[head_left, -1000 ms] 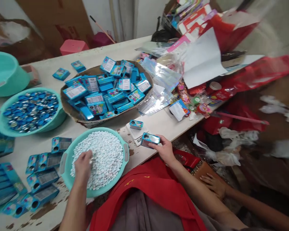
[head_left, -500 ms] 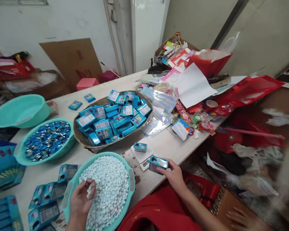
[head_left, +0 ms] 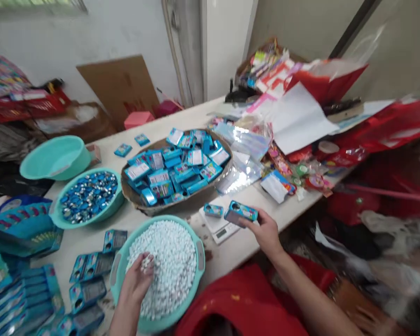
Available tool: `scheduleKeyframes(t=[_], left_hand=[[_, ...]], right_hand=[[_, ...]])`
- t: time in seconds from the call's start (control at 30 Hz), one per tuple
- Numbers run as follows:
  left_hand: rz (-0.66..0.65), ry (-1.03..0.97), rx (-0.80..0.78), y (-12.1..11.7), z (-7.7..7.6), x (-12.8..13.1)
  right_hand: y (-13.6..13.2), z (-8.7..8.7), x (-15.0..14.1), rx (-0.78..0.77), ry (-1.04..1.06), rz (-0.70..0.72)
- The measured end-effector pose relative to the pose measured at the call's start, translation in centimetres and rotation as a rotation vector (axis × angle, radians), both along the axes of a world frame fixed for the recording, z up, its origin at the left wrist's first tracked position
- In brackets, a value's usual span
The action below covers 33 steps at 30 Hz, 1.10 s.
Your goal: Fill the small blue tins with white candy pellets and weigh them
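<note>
My left hand [head_left: 137, 280] is over a turquoise basin [head_left: 200, 261], its fingers curled around a few small white candies [head_left: 147, 263]. Pale mint-like candies [head_left: 171, 266] fill that basin. In my right hand [head_left: 267, 231] is a blue candy tin [head_left: 241, 213], pinched between thumb and fingers with its round hole facing up. Just left of it, another blue tin [head_left: 213, 210] rests on a small white digital scale [head_left: 222, 232]. The held tin is above the scale's right side; whether it touches cannot be told.
A cardboard tray [head_left: 126, 191] heaped with blue tins stands behind. Left of it are a basin of blue and silver lids [head_left: 89, 198] and an unfilled turquoise basin [head_left: 56, 158]. Tins [head_left: 87, 294] stand at front left. Wrappers and paper [head_left: 297, 116] clutter the right. Another person's hand [head_left: 367, 319] shows lower right.
My left hand has risen slightly from the candies and turned, showing several in its fingers. My right hand keeps hold of the tin. The camera view has tilted up and shifted.
</note>
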<state>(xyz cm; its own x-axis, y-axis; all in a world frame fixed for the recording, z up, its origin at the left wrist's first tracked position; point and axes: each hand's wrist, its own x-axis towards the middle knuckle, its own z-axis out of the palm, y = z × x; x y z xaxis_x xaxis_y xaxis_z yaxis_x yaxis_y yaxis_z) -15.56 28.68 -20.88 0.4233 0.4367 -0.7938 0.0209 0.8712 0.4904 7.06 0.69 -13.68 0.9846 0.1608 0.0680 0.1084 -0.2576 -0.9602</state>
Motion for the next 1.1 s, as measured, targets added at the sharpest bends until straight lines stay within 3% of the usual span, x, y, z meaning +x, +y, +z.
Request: scheduleKeyframes(t=[0.07, 0.17, 0.3, 0.5, 0.6, 0.7, 0.8, 0.97, 1.1], left_hand=[[0.006, -0.007, -0.113, -0.9, 0.9, 0.7], [-0.061, 0.011, -0.069, -1.8, 1.5, 1.5], [-0.404, -0.032, 0.120, -2.3, 2.5, 3.6], [-0.824, -0.118, 0.421, -3.8, 4.0, 12.7], [-0.912, -0.090, 0.515, -4.5, 3.7, 16.7], [-0.967, -0.068, 0.640, -4.8, 3.1, 18.9], [-1.082, 0.023, 0.825, -4.8, 2.8, 20.0], [-1.301, 0.168, 1.391, -5.6, 2.8, 21.2], [-1.403, 0.214, 1.545, -6.2, 3.0, 21.5]], right_hand=[[-1.2, -0.9, -0.5, -0.004, 0.035, -0.022], [-3.1, -2.2, -1.2, -0.002, 0.112, -0.090], [-5.0, -3.2, -1.4, 0.034, 0.160, -0.167], [-6.4, -4.0, -1.0, 0.013, 0.156, -0.194], [-6.8, -4.1, -0.6, -0.002, 0.155, -0.182], [-7.0, -4.0, -0.3, 0.002, 0.179, -0.189], [-7.0, -3.9, 0.1, -0.005, 0.221, -0.215], [-7.0, -4.0, 0.5, 0.002, 0.252, -0.201], [-7.0, -4.6, 0.7, 0.017, 0.261, -0.183]])
